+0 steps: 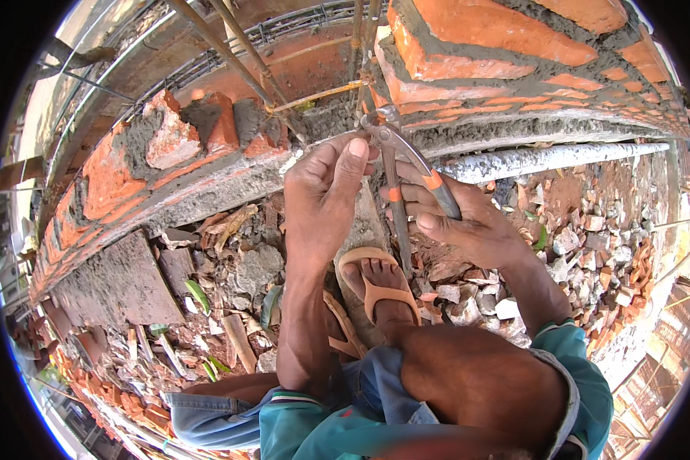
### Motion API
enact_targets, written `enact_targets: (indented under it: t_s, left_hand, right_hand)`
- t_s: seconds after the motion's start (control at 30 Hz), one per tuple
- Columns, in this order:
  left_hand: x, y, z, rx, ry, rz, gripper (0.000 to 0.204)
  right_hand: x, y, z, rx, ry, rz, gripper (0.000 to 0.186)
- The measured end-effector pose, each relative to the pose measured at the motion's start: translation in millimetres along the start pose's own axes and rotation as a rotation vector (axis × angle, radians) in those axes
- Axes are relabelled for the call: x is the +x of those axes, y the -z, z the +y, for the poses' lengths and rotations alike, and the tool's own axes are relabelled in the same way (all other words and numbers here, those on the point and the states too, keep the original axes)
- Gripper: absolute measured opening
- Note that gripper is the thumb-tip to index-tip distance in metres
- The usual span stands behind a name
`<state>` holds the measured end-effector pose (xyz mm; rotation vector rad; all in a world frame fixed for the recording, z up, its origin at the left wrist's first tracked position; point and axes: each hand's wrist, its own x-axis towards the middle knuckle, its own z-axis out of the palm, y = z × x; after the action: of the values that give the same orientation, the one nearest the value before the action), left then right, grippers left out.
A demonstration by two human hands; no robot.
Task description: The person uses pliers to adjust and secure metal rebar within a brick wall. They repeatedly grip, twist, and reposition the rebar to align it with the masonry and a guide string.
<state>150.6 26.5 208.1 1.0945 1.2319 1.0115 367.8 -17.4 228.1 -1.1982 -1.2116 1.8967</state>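
Note:
My right hand is closed around a pair of pincers with grey and orange handles. One handle lies across the fingers near the thumb; the other points down toward my foot. The metal jaws are up beside the rusty steel bars. Next to those jaws, my left hand is closed, its thumb pressed against the bent fingers. Whatever it pinches is hidden or too thin to make out. A thin tie bar crosses between the upright bars just above both hands.
Brick walls with grey mortar stand at the left and right. A whitish pole lies along the right wall's base. Rubble and a mortar-stained board cover the ground around my sandalled foot.

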Motion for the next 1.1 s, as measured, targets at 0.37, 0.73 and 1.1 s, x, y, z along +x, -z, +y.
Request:
enact_targets:
  t_s: [0.37, 0.73, 1.1]
  left_hand:
    - [16, -32, 1, -0.049, -0.057, -0.06, 0.034]
    - [-3, -10, -8, 0.319, -0.106, 0.045, 0.04]
    - [-24, 47, -7, 0.272, 0.105, 0.093, 0.049]
  right_hand:
    - [18, 25, -58, -0.68, -0.011, 0.031, 0.045]
    - [77, -31, 74, -0.191, 0.399, 0.281, 0.036]
    - [90, -125, 97, -0.005, 0.296, 0.267, 0.05]
